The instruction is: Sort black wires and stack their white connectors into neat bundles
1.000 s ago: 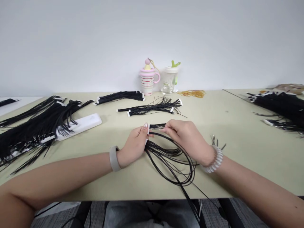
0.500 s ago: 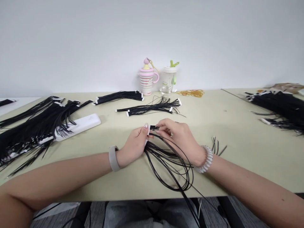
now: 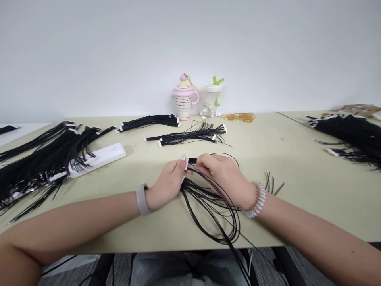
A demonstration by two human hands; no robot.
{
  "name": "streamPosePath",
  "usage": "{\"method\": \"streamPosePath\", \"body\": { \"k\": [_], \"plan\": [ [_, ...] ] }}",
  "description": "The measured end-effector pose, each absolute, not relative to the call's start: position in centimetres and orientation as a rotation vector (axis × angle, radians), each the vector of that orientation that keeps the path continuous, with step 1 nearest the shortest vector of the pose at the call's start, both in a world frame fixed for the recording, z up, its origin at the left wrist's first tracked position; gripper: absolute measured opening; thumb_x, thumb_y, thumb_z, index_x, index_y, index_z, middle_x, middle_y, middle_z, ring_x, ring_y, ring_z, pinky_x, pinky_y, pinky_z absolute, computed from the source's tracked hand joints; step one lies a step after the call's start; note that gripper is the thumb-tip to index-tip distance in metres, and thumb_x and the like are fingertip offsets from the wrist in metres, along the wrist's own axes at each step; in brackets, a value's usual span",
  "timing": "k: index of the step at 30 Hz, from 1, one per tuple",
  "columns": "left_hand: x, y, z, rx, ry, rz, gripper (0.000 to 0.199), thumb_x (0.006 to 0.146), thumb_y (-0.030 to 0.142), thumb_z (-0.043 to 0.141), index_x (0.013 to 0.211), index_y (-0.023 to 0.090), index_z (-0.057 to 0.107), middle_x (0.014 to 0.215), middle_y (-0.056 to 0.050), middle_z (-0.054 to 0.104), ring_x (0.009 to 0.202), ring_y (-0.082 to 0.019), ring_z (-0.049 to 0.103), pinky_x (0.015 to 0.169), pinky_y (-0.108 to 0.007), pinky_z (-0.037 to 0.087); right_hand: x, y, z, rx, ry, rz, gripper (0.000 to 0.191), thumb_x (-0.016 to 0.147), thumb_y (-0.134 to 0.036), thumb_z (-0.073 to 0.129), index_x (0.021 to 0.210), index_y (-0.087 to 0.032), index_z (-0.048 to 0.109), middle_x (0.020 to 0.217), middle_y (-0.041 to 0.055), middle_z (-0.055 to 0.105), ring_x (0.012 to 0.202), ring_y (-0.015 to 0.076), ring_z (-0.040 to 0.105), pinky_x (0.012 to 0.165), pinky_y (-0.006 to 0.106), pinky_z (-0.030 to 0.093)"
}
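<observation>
My left hand pinches a white connector between thumb and fingers, above the front part of the table. Black wires run out of it and out of a second white piece just below, looping down and hanging over the table's front edge. My right hand is closed at the wires beside the connector, its fingertips pressed together on thin black wire. A single wire arcs up behind this hand. The exact wire ends in the right fingers are hidden.
Bundles of black wires with white connectors lie at left, centre back and right. A white power-bank-like block lies at left. A pink cup, a clear bottle and yellow rubber bands are at the back.
My right hand has turned slightly, its fingers curling closer over the wires. One wire now arcs up behind it. My left hand holds the connector in the same place.
</observation>
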State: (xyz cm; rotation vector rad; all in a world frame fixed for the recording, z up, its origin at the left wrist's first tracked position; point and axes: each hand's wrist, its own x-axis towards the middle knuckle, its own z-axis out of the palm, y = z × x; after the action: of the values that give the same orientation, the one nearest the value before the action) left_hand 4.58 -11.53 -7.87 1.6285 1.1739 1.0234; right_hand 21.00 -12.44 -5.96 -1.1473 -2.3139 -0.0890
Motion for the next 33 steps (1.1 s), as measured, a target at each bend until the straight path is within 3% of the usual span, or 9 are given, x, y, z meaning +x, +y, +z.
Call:
{"method": "streamPosePath", "body": {
  "k": [16,23,28,33],
  "plan": [
    [4.66,-11.53,-7.95,1.612,1.153,1.036,0.041,0.083,0.047,0.036,0.056,0.017,0.043,0.055,0.003,0.045,0.053,-0.011,0.038,0.052,-0.024,0.033,21.28,-12.39,-5.90,-1.068,-2.279,-0.100,0.021,0.090,-0.026,0.034,0.078,-0.017,0.048,0.064,0.0002,0.050,0.058,0.0096,0.041,0.056,0.021,0.028],
    [4.59,-11.38,-8.26,1.674,1.152,1.014,0.040,0.083,0.047,0.036,0.058,0.017,0.046,0.057,0.001,0.049,0.056,-0.012,0.043,0.055,-0.025,0.036,21.38,-12.27,-5.75,-1.047,-2.427,-0.124,0.012,0.086,-0.020,0.039,0.077,-0.017,0.047,0.063,-0.0001,0.048,0.058,0.0102,0.039,0.054,0.022,0.026],
    [4.66,-11.52,-8.07,1.725,1.080,1.003,0.040,0.084,0.047,0.034,0.059,0.017,0.046,0.053,0.003,0.042,0.055,-0.012,0.044,0.055,-0.024,0.038,21.36,-12.18,-6.03,-1.021,-2.437,-0.116,0.010,0.085,-0.019,0.039,0.081,-0.016,0.047,0.070,0.0025,0.052,0.063,0.0119,0.043,0.056,0.022,0.028],
    [4.63,-11.49,-8.02,1.691,1.105,0.978,0.042,0.082,0.050,0.036,0.061,0.016,0.050,0.055,0.002,0.047,0.053,-0.011,0.043,0.051,-0.024,0.037,21.22,-11.96,-5.92,-1.034,-2.473,-0.102,0.013,0.087,-0.022,0.037,0.083,-0.017,0.048,0.072,0.0032,0.053,0.065,0.0129,0.045,0.058,0.023,0.032]
  ]
}}
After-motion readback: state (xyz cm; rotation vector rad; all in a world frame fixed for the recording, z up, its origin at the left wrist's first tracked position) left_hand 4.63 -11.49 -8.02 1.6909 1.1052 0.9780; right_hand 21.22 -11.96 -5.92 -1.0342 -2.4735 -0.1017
